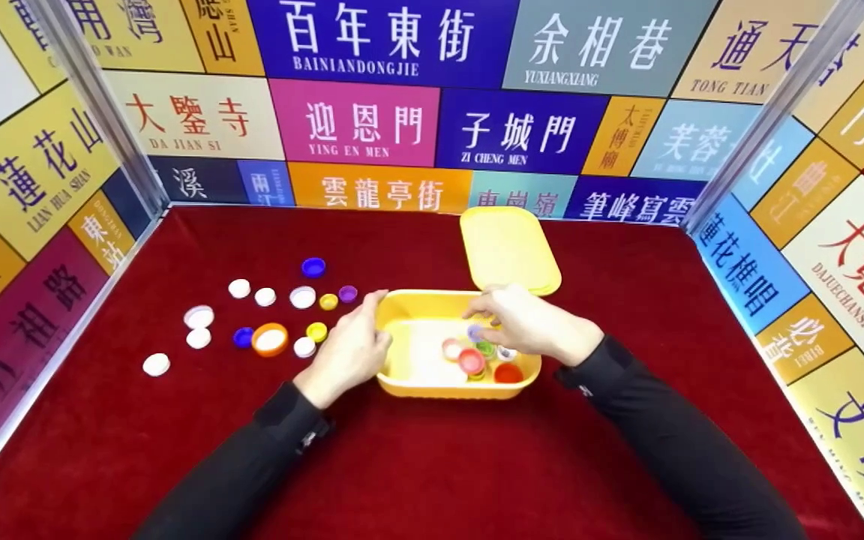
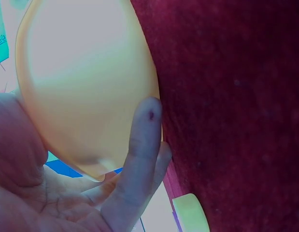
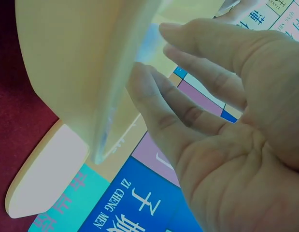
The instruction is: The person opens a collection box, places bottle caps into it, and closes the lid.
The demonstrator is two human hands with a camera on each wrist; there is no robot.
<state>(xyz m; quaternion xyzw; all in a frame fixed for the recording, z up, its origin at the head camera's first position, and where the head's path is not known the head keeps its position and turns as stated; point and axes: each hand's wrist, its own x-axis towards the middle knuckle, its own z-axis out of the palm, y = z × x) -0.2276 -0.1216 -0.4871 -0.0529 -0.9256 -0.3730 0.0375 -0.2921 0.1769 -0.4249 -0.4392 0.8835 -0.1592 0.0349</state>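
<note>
A yellow plastic box (image 1: 451, 391) holds several small bottle caps toward its right end, among them a red cap (image 1: 508, 373) and a pink one (image 1: 471, 361). My left hand (image 1: 351, 346) grips the box's left end; in the left wrist view its fingers (image 2: 144, 128) lie against the outer wall. Over the box's right half, my right hand (image 1: 533, 321) reaches in from above. Its thumb and fingers pinch a pale blue cap (image 1: 475, 331), seen as a blurred blue patch (image 3: 148, 42) in the right wrist view.
A yellow lid (image 1: 511, 247) lies behind the box. Left of it, several loose caps are scattered on the dark red cloth (image 1: 432, 465), including an orange ring-like one (image 1: 270, 340) and a blue one (image 1: 313, 268). Printed panels (image 1: 357, 124) wall the back and sides.
</note>
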